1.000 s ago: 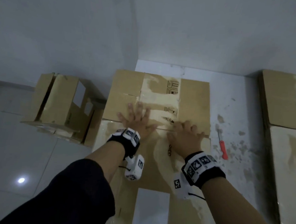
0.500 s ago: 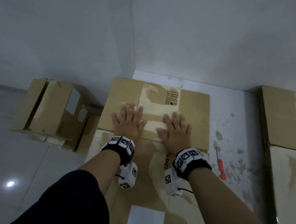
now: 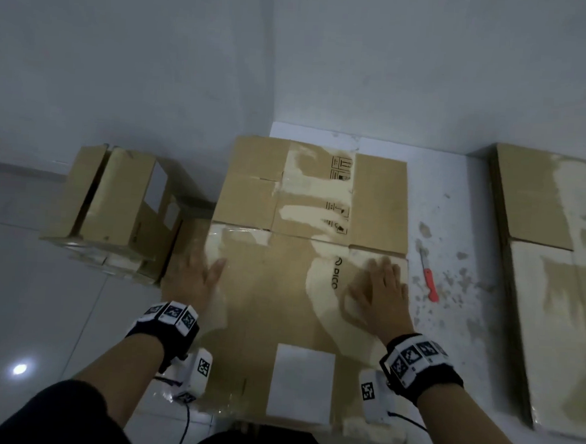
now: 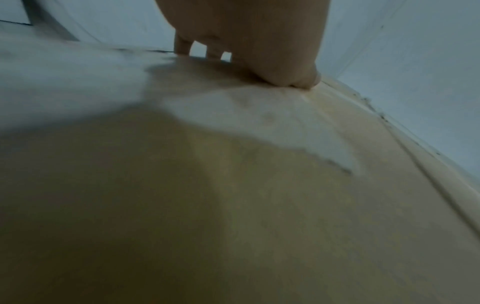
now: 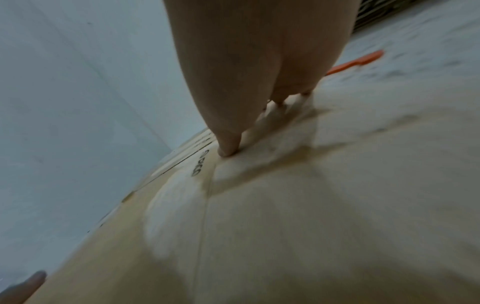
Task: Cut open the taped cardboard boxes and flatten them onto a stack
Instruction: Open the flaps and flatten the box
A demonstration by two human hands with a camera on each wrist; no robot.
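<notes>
- A moment ago both hands pressed side by side near the middle crease of the flattened box (image 3: 280,289); now they have slid apart towards its outer edges.
- The left hand (image 3: 192,277) lies flat at the box's left edge, fingers straight, gripping nothing; the right hand (image 3: 379,295) presses flat near the right edge, fingers spread.
- I judge this a smoothing sweep: the box looks nearly flat, close to done.
- The box lies on the floor by the wall corner: brown board, pale torn-tape patches, a white label on its near end.
- An orange cutter (image 3: 430,285) lies just right of the box; a standing box (image 3: 114,211) waits to its left.
</notes>
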